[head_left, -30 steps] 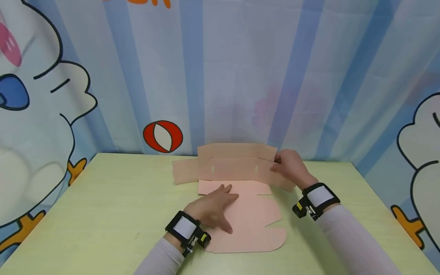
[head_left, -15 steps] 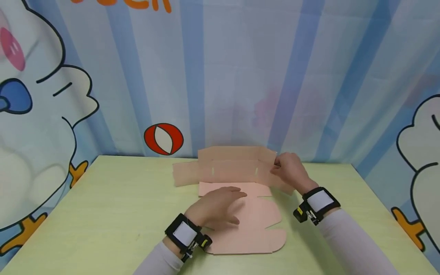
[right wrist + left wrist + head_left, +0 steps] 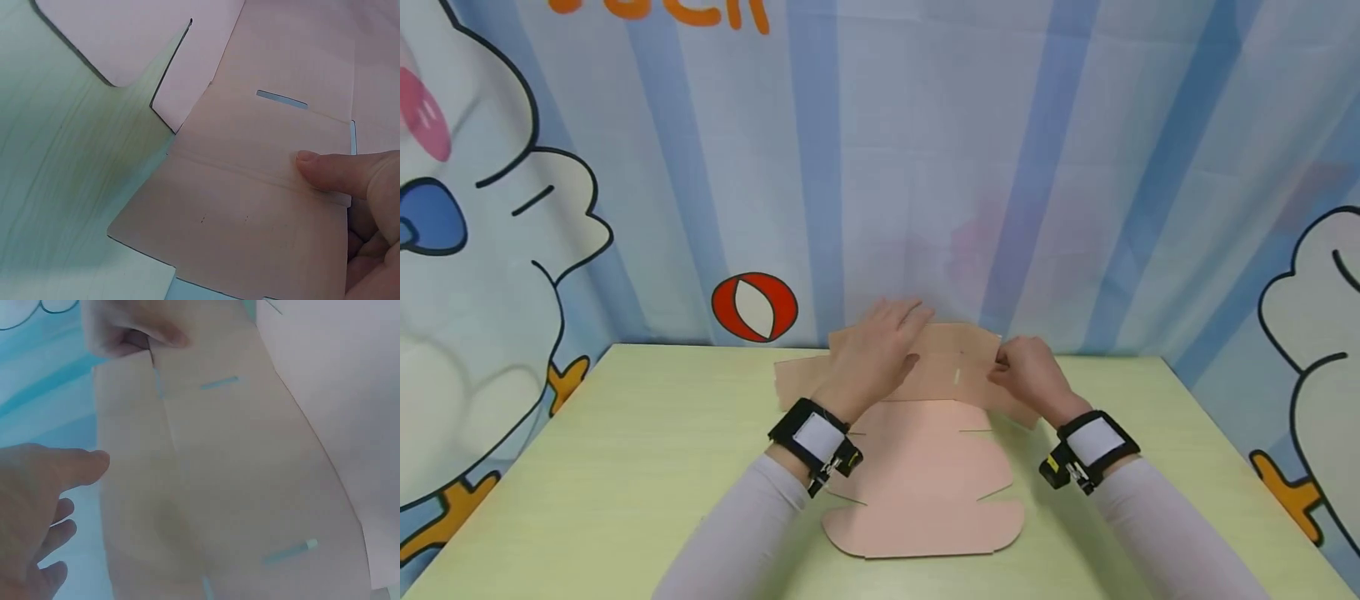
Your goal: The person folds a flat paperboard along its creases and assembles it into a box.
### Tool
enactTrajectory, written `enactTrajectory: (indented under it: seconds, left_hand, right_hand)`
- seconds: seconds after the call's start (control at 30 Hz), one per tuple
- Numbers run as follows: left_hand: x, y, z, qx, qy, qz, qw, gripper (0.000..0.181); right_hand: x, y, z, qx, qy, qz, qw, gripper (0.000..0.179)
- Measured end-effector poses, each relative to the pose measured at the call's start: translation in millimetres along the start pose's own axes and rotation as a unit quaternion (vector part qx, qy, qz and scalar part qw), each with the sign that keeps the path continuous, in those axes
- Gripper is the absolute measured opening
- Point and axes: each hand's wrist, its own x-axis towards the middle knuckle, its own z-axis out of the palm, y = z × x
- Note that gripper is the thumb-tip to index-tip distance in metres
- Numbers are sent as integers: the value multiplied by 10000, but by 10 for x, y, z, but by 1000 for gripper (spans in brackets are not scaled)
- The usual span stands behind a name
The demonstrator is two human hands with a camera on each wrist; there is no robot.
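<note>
A flat pink cardboard box blank (image 3: 925, 475) lies on the table, its far panel (image 3: 936, 379) folded up at the back. At the right of that panel, my right hand (image 3: 1033, 379) pinches the cardboard near the side flap. The right wrist view shows the thumb (image 3: 337, 175) on the inner face and the fingers curled behind. My left hand (image 3: 872, 358) is over the left part of the raised panel, fingers extended. In the left wrist view, the left thumb (image 3: 81, 465) is by the top edge of the cardboard, and the fingers beyond that edge. Whether they touch it, I cannot tell.
The pale yellow-green table (image 3: 647, 483) extends on both sides of the cardboard. Right behind its back edge hangs a blue striped cloth backdrop (image 3: 910, 167) with cartoon prints.
My left hand has lifted from the pink cardboard's middle and moved away from me to the raised far panel. The right hand keeps its pinch on the right side.
</note>
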Motion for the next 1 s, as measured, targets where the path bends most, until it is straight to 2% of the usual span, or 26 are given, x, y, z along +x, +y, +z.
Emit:
enactTrajectory:
  seconds: [0.13, 0.27, 0.4, 0.63, 0.73, 0.83, 0.87, 0.93, 1.0]
  left_hand:
    - [71, -72, 61, 164, -233, -147, 9995, 66]
    - [78, -108, 148, 342, -290, -162, 9989, 55]
    - [49, -107, 233, 312, -214, -151, 9992, 37]
    - [-24, -55, 270, 296, -78, -343, 9989, 35]
    - [-63, -7, 246, 359, -165, -390, 9985, 32]
    - [-110, 41, 235, 409, -219, -405, 9981, 29]
    - [-125, 54, 236, 432, -208, -408, 9980, 29]
    - [-157, 74, 243, 407, -139, -403, 9983, 28]
    - [-186, 92, 252, 363, -104, -414, 9984, 26]
  right_hand:
    - [0, 18, 5, 4, 23, -9, 10000, 53]
    - [-7, 24, 14, 67, -6, -14, 10000, 54]
    - [-18, 23, 16, 164, 24, -3, 9999, 55]
    - [-9, 28, 22, 223, -28, 59, 9997, 51]
    - [-4, 37, 28, 316, -97, 67, 9994, 40]
    - [-7, 47, 29, 342, -99, -12, 9994, 8]
    - [-9, 48, 28, 346, -103, -32, 9993, 5]
    - [-12, 45, 27, 342, -98, -34, 9994, 21]
    - [-9, 43, 22, 348, -166, -26, 9993, 22]
